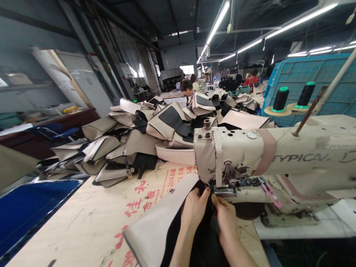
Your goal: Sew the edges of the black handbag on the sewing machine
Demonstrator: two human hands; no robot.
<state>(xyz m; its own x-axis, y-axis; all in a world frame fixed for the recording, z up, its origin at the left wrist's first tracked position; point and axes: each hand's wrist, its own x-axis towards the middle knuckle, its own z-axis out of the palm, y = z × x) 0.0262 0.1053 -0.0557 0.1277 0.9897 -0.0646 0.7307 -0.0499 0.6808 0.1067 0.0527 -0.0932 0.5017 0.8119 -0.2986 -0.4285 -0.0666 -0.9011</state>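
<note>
A sewing machine (236,155) marked "TYPICAL" stands at the right, its needle area low on the left end of the head. Just in front of it, my left hand (194,207) is closed on a bag piece (155,230) of beige and black material, thumb close to the presser foot. My right hand (224,215) grips the black part of the same piece from the other side, fingers curled near the machine's narrow arm. The piece's beige flap spreads left over the board, and its black side hangs between my forearms. The needle tip is hidden.
A heap of beige and black bags (133,137) lies behind the plywood board (91,215). Pink thread snips (269,192) rest on the machine. Black thread cones (280,99) stand at the right before a blue crate (319,81). A blue bin (33,204) sits left; people work farther back.
</note>
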